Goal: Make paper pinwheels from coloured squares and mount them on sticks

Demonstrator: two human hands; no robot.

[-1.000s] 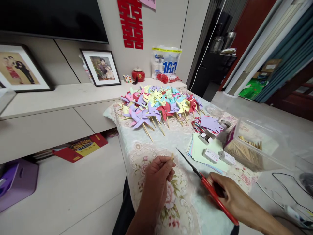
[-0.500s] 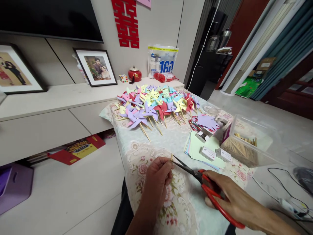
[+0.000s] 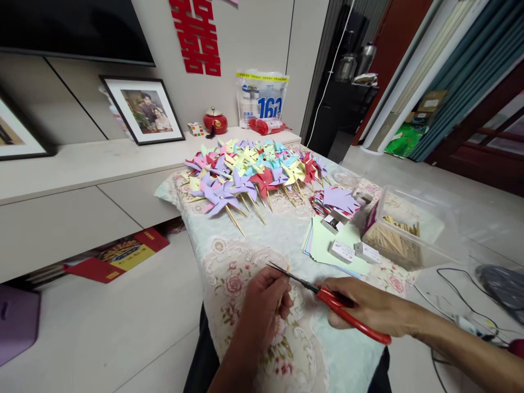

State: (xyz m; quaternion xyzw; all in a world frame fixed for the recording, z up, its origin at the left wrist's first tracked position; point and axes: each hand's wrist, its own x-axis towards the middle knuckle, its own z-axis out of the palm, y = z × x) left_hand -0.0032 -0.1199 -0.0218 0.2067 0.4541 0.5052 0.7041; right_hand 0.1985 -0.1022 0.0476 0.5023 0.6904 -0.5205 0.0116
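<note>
A good heap of finished paper pinwheels in purple, red, yellow and blue (image 3: 249, 172), each on a wooden stick, is already piled at the far end of the floral-patterned tablecloth (image 3: 245, 240), so much of the making looks done. Plenty looks left, though: a stack of pale green and pastel paper squares (image 3: 333, 248) lies uncut near the middle, a few cut purple and red pinwheel blanks (image 3: 338, 201) sit just beyond it, and the clear plastic tub of wooden sticks (image 3: 399, 237) beside them seems well stocked. Right at the near edge, the left hand (image 3: 262, 305) is pinched shut on a thin wooden stick (image 3: 283, 292), held roughly upright. The right hand (image 3: 368, 308) is wrapped around the red-handled scissors (image 3: 327, 297), whose dark blades cross the stick's top end; from here I can't tell whether they have bitten through. I'd judge one more stick is being trimmed.
</note>
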